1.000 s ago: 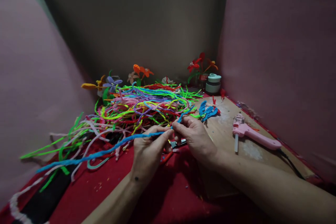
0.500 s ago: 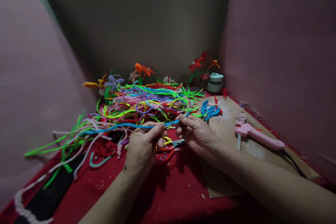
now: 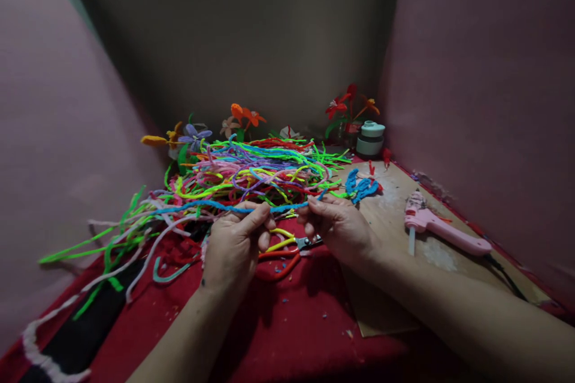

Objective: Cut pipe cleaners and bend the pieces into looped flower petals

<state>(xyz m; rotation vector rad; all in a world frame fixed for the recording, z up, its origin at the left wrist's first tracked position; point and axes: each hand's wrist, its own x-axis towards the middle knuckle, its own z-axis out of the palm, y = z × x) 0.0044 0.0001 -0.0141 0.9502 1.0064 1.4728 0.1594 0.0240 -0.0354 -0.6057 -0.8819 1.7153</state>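
A long blue pipe cleaner (image 3: 202, 206) stretches between both hands and trails off to the left over the pile. My left hand (image 3: 236, 245) pinches it between thumb and forefinger. My right hand (image 3: 336, 224) pinches its right end, a short way apart from the left. Behind the hands lies a big heap of pipe cleaners (image 3: 251, 170) in green, pink, purple, yellow and red. Scissors (image 3: 296, 244) with yellow and red handles lie on the red cloth (image 3: 291, 323) just below my hands.
A pink glue gun (image 3: 444, 233) with its cord lies on a cardboard sheet (image 3: 395, 221) at right, near small blue bent pieces (image 3: 362, 187). Finished pipe-cleaner flowers (image 3: 245, 116) and a small round container (image 3: 371, 139) stand at the back. Pink walls close in both sides.
The hands have drawn slightly apart and risen. The blue pipe cleaner's long left tail has lifted from the cloth's front left up onto the pile.
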